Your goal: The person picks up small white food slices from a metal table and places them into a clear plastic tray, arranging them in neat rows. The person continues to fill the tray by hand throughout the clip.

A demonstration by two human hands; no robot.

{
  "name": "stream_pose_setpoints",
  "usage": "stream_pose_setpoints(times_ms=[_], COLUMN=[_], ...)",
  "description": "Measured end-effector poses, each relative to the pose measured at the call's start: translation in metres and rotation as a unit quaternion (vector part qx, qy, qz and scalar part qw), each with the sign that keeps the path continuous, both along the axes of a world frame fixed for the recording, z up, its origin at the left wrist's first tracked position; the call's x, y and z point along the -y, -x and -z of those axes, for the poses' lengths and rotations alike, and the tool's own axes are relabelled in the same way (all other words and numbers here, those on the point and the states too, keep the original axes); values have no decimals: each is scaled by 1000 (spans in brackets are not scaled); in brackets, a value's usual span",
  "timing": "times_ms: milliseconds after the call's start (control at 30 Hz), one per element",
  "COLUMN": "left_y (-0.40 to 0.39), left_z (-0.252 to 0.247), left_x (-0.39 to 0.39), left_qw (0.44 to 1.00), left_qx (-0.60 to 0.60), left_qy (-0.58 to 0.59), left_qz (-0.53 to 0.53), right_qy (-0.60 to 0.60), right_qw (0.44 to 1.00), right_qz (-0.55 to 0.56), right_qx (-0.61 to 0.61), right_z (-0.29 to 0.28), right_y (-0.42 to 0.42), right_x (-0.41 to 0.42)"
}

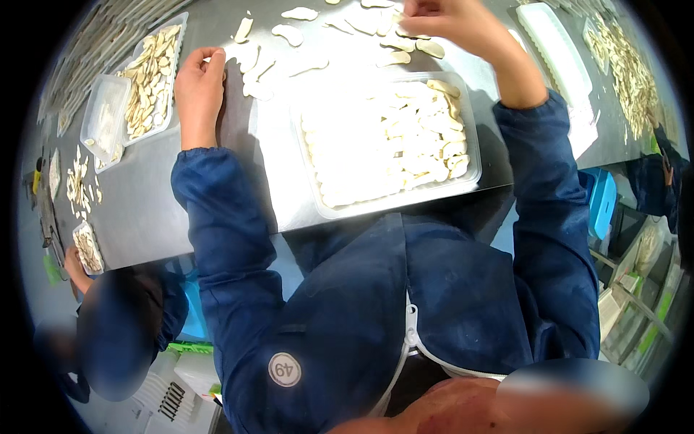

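My left hand rests by the steel table, left of some loose pale, flat slices. Its fingers are curled in, and whether anything is between them is hidden. At the top, my right hand reaches over more pale slices, its fingers bunched together and partly blurred. I cannot make out a slice in its grip. Between my forearms, near the table's front edge, a clear plastic tray holds rows of overlapping slices. Glare washes out the tray's left half and the slices behind it.
To the left, another clear tray of slices stands beside a tilted clear container. A white ridged tray lies at right, before a heap of slices. Co-workers sit on both sides; one's hand touches a small tray.
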State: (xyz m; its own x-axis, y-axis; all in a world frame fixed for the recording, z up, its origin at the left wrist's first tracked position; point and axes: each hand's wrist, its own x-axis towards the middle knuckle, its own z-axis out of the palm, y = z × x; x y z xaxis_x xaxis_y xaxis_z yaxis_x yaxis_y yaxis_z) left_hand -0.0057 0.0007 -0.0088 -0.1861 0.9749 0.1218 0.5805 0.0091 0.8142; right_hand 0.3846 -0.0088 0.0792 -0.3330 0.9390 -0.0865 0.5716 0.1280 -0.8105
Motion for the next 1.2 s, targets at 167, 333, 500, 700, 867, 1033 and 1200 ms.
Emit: stream_pose_setpoints(times_ms=[167, 333, 500, 700, 867, 1033, 1200], left_y=[0, 6, 0, 3, 4, 6, 8], left_z=[1, 8, 3, 5, 6, 8, 8], left_x=[-1, -4, -1, -3, -2, -5, -5], left_qw=[1000, 1000, 999, 999, 999, 999, 1000], left_qx=[24, 7, 25, 7, 40, 38, 11], left_qy=[15, 13, 21, 30, 30, 33, 27], left_qz=[-3, -8, -16, -10, -8, -3, -6], right_qy=[-98, -148, -161, -200, -129, -88, -42], right_qw=[993, 983, 977, 923, 930, 942, 947], right_qz=[62, 45, 44, 107, 95, 88, 82], right_qx=[-11, 99, 136, 311, 330, 311, 309], right_z=[-4, 40, 47, 33, 27, 31, 32], right_y=[-65, -105, -122, -122, -110, -117, -116], right_x=[34, 55, 74, 80, 72, 68, 63])
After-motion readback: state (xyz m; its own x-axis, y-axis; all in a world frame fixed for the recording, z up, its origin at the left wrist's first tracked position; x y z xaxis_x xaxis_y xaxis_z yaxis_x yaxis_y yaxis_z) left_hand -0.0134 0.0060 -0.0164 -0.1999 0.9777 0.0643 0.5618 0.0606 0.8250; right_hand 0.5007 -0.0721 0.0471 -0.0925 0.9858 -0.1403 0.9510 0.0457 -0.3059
